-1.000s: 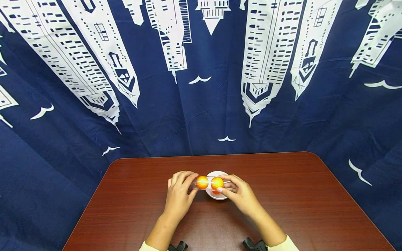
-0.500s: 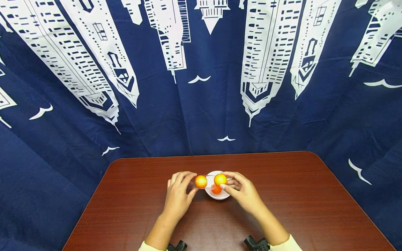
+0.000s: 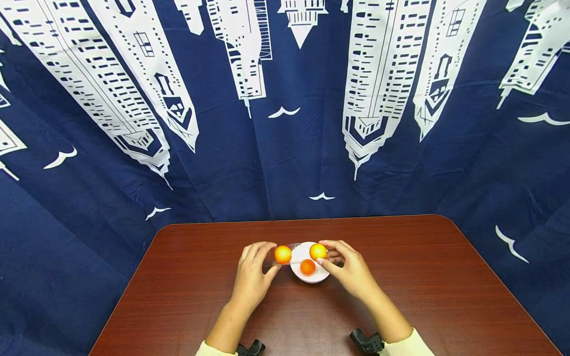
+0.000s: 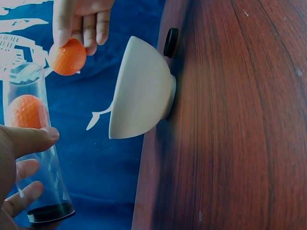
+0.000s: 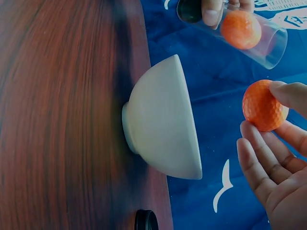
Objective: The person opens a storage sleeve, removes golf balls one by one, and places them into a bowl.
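Observation:
My left hand (image 3: pixel 253 274) grips a clear plastic tube (image 4: pixel 45 163) with a black cap on its closed end. One orange golf ball (image 4: pixel 28 112) sits inside it, and the open end points toward my right hand (image 3: pixel 352 272). Pinched between the right thumb and fingers is another orange golf ball (image 5: pixel 261 106), apart from the tube's mouth. Both hands are raised around a white bowl (image 3: pixel 296 272) standing on the table. A third orange ball (image 3: pixel 308 267) lies in that bowl, visible only from the head view.
A round black cap (image 4: pixel 171 43) lies on the brown wooden table (image 3: pixel 401 287) near the bowl. Behind the table's far edge hangs a dark blue cloth (image 3: pixel 303 163) printed with white buildings and birds.
The right hand has drawn one golf ball out of the tube's open end and moved right with it. The tube has shifted slightly left, uncovering the ball in the bowl.

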Demonstrator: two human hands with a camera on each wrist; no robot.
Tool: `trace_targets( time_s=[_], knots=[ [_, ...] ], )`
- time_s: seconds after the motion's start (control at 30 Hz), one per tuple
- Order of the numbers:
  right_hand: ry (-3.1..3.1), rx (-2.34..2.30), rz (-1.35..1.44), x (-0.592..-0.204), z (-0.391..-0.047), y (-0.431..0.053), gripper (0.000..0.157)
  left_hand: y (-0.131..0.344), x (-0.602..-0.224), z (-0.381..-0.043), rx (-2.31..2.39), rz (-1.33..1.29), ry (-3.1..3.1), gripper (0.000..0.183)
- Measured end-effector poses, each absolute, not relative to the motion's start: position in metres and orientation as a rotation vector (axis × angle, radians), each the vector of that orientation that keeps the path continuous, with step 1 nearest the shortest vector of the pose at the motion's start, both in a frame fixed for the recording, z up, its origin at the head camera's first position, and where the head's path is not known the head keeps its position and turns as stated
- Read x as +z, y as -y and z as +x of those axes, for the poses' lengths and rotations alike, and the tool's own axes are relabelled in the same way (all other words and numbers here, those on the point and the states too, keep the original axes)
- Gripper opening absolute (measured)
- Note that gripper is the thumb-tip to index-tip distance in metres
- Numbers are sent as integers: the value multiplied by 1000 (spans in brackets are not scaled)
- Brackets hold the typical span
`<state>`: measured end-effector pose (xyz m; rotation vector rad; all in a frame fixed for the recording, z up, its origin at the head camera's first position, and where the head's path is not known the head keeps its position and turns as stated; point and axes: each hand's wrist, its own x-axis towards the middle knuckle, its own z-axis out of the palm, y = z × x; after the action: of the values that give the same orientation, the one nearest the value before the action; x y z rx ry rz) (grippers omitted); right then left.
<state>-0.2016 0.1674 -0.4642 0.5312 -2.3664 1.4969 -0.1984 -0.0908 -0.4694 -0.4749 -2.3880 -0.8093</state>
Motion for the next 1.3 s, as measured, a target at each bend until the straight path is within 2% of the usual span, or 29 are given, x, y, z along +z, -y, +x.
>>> trace_targets(
  time_s=[0.47, 0.9, 1.3],
  knots=[
    [2515, 1170, 519, -470, -211, -167, 41, 90, -471, -200, -884, -450, 2375, 54],
    [2715, 643, 492, -461, -215, -159, 41, 90, -469, -199, -1000, -409, 2396, 52],
    [2775, 427, 526, -462, -221, -156, 37, 91, -469, -199, -1090, -396, 2395, 51]
  ],
)
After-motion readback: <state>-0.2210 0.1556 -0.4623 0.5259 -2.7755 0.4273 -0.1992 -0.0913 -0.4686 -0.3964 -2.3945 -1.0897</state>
